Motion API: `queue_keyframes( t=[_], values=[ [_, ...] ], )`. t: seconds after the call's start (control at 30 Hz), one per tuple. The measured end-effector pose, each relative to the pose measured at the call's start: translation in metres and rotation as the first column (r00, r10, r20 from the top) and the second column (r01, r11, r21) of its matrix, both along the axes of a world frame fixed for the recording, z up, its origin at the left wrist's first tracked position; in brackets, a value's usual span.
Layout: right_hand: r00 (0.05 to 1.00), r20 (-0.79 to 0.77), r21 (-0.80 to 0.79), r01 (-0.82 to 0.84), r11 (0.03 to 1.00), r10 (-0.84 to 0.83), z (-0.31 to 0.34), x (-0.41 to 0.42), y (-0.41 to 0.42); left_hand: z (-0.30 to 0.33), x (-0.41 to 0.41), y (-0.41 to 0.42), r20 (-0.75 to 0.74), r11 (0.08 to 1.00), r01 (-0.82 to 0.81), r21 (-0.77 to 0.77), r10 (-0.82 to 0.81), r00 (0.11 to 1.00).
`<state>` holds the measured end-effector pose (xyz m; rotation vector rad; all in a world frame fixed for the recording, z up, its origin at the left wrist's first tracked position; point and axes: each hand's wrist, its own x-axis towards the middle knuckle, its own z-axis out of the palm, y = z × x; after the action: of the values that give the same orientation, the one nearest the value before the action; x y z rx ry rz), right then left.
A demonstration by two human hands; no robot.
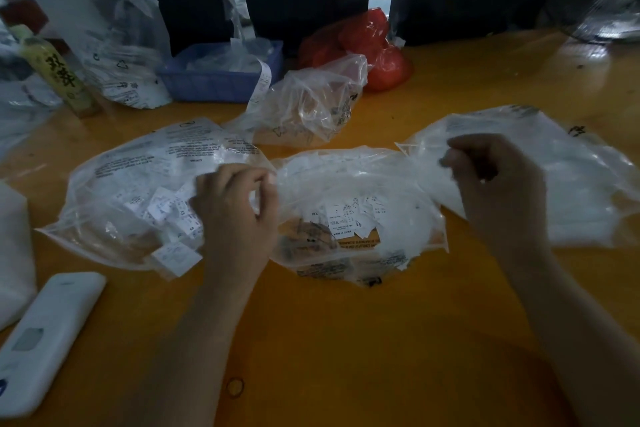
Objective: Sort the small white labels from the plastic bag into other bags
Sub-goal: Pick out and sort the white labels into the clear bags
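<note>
- Desk (pixel 346 340), orange-yellow and glossy, fills the view and carries everything below.
- Right clear bag (pixel 571 184) lies at 3 o'clock, flat and pale, with a dark mark near its far corner.
- Left clear bag (pixel 138 184) lies at 9 o'clock, printed with black text, with loose white labels (pixel 166 208) inside it and one at its near edge.
- Middle clear bag (pixel 353 218) sits at the centre between the other two, open at the top, holding a heap of small white labels; the one that can be read says "MADE IN CHINA".
- Crumpled clear bag (pixel 311 104) stands at 12 o'clock, with a red bag (pixel 374 48) just behind it.
- Blue tray (pixel 221 76) at 11 o'clock holds clear plastic and a trailing strip of labels.
- White remote (pixel 45 340) lies at 8 o'clock.
- Yellow bottle (pixel 59 76) stands at 10 o'clock.
- Right hand (pixel 498 184) hovers over the near edge of the right clear bag, its grip curled with fingertips pinching thin white material, too blurred to say whether label or plastic.
- Left hand (pixel 235 211) sits between the left and middle bags, its grip curled with thumb and fingertips pinching a small white piece.
- Rubber band (pixel 235 386) lies at 6 o'clock.
</note>
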<state>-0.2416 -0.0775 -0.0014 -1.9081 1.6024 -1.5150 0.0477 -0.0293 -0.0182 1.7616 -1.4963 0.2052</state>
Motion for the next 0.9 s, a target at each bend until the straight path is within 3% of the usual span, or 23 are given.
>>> queue_keyframes(
  t=[0.1, 0.17, 0.23, 0.4, 0.6, 0.73, 0.9],
  values=[
    [0.949, 0.194, 0.175, -0.284, 0.943, 0.25, -0.008, 0.028, 0.017, -0.003, -0.034, 0.009, -0.273, 0.913, 0.407, 0.007, -0.39, 0.879],
    [0.917, 0.176, 0.228, -0.391, 0.892, 0.357, -0.015, 0.042, 0.026, -0.009, -0.05, 0.014, -0.501, 0.824, 0.558, 0.094, -0.445, 0.742],
    [0.905, 0.118, 0.246, -0.425, 0.871, 0.409, -0.019, 0.052, 0.029, -0.018, -0.057, 0.014, -0.622, 0.772, 0.622, 0.133, -0.424, 0.658],
    [0.918, 0.013, 0.29, -0.382, 0.878, 0.395, -0.024, 0.057, 0.026, -0.028, -0.053, 0.009, -0.696, 0.806, 0.585, 0.086, -0.372, 0.614],
    [0.877, 0.104, 0.4, -0.469, 0.787, 0.47, -0.029, 0.057, 0.025, -0.028, -0.054, 0.007, -0.801, 0.862, 0.505, 0.047, -0.269, 0.535],
    [0.909, 0.072, 0.395, -0.404, 0.825, 0.411, -0.035, 0.055, 0.02, -0.026, -0.053, 0.006, -0.895, 0.884, 0.467, 0.014, -0.198, 0.401],
    [0.909, 0.202, 0.323, -0.412, 0.852, 0.364, -0.034, 0.054, 0.019, -0.025, -0.05, 0.005, -0.94, 0.871, 0.489, -0.047, -0.204, 0.272]
  ],
)
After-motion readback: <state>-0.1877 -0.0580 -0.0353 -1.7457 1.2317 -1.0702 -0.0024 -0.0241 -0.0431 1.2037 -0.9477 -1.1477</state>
